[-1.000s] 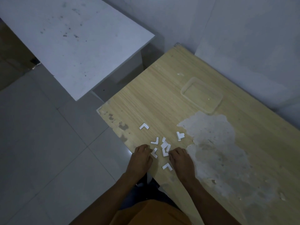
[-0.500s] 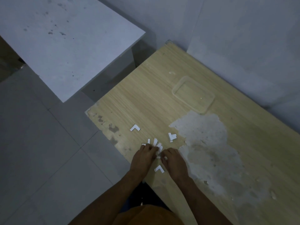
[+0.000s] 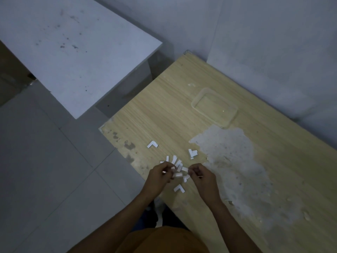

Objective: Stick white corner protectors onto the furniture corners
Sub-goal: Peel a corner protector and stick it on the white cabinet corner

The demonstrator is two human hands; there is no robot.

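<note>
Several white L-shaped corner protectors lie on the wooden table (image 3: 164,106) near its front-left edge. One protector (image 3: 152,144) lies apart to the left, another (image 3: 192,153) to the right, one (image 3: 179,188) nearest me. A small heap (image 3: 177,163) sits just beyond my fingers. My left hand (image 3: 159,177) pinches a white protector (image 3: 177,174) lifted slightly off the table. My right hand (image 3: 201,177) is closed on its other end, fingertips close to the left hand's.
A clear shallow plastic tray (image 3: 195,104) stands further back on the table. The tabletop's veneer is worn off in a large grey patch (image 3: 233,161) at right. A grey-white table (image 3: 73,52) stands to the left across a gap. Tiled floor (image 3: 45,170) lies below left; walls stand behind.
Both hands have lifted from the tabletop and come together, now holding one protector between them above the heap. The camera view has shifted slightly.
</note>
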